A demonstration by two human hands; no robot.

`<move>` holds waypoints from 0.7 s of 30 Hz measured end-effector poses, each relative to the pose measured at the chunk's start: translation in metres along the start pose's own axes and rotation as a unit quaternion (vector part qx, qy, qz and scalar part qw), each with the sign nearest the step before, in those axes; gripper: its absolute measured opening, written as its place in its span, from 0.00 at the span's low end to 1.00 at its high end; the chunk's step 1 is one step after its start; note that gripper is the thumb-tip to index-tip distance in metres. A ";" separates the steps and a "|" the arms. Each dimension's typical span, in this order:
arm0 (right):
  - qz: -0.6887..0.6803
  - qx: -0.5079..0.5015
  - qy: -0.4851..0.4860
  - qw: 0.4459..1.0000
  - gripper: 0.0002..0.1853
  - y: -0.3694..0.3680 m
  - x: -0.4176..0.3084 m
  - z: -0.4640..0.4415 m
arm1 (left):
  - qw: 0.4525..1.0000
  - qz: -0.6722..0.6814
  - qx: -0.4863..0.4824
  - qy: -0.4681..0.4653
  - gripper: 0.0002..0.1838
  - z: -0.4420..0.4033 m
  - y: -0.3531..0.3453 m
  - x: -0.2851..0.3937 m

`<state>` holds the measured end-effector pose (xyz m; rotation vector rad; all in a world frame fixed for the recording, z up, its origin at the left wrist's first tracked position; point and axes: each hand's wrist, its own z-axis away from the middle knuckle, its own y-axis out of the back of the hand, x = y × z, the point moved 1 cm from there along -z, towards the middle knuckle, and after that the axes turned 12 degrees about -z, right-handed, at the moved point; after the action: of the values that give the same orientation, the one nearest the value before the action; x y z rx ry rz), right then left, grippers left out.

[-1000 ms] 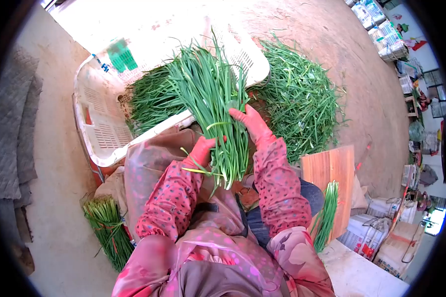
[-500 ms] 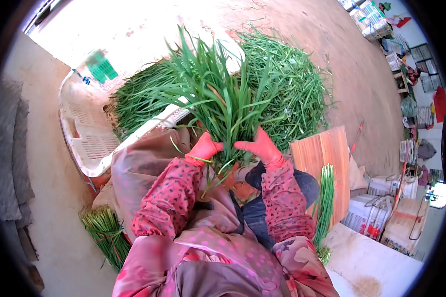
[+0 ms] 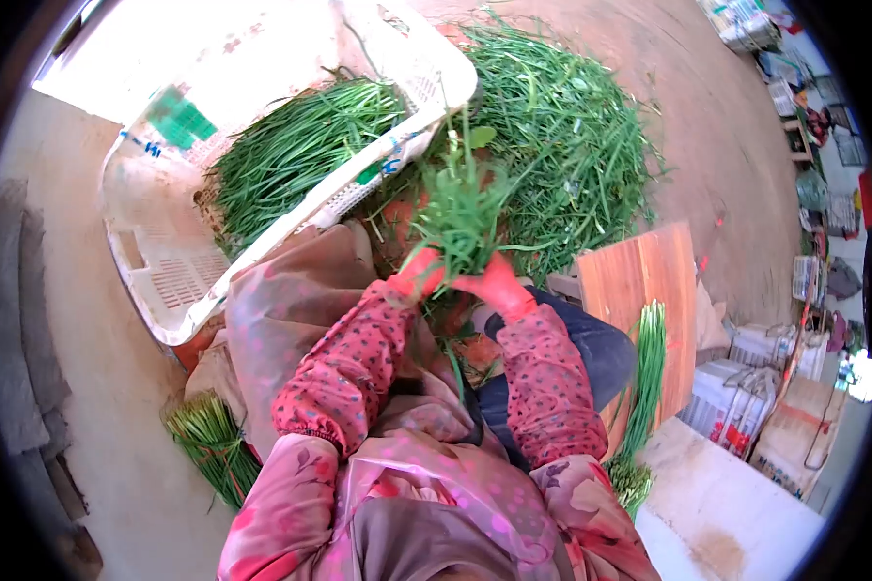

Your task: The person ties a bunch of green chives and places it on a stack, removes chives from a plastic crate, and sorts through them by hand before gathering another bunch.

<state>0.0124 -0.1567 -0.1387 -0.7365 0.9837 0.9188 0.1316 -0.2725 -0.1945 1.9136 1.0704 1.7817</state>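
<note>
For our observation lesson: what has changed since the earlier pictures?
The loose bunch of slender green leaves, blurred, has swung away from the white perforated plastic crate. The right orange-gloved hand has drawn back level with the left orange-gloved hand; both still grip it. The slim green bundle on the brown wooden board stayed put.

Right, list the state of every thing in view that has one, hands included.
Held greens: bunched, blurred
Left hand: gloved, closed on held greens
Right hand: gloved, closed on held greens
White plastic basket: open-topped, partly filled
Basket greens: lying roughly aligned
Loose greens pile: heaped, tangled
Wooden board: partly covered
Board stalks: lying aligned
Lower-left bundle: gathered
</note>
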 end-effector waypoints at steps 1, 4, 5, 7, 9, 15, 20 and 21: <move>-0.009 -0.011 0.010 1.000 0.38 0.003 -0.007 -0.003 | 0.993 0.090 0.069 -0.016 0.22 0.001 -0.016 -0.008; 0.166 -0.041 0.131 0.976 0.29 0.008 -0.028 -0.005 | 0.996 0.043 0.078 0.031 0.20 -0.008 -0.015 0.017; 0.346 -0.036 0.239 0.906 0.24 0.006 -0.031 -0.004 | 0.998 -0.021 0.067 -0.003 0.17 -0.012 -0.010 0.020; 0.191 0.023 0.151 0.970 0.22 -0.004 -0.036 -0.007 | 0.994 -0.090 0.056 -0.030 0.15 -0.014 -0.006 0.024; 0.057 0.111 0.054 0.991 0.20 -0.005 -0.033 -0.008 | 0.970 -0.106 -0.160 0.148 0.12 -0.015 -0.009 0.029; 0.060 0.064 0.118 0.989 0.17 -0.008 -0.042 -0.015 | 0.989 -0.022 0.079 0.120 0.15 -0.025 0.013 0.044; -0.004 0.146 0.166 0.975 0.17 -0.019 -0.054 -0.024 | 0.968 -0.077 0.020 0.238 0.24 -0.013 0.046 0.073; 0.018 0.148 0.184 0.972 0.17 -0.014 -0.049 -0.027 | 0.966 -0.059 0.002 0.251 0.29 -0.013 0.065 0.086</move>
<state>0.0026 -0.2008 -0.1022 -0.6473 1.4312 0.6558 0.1338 -0.2596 -0.0866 1.3880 1.3111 2.2541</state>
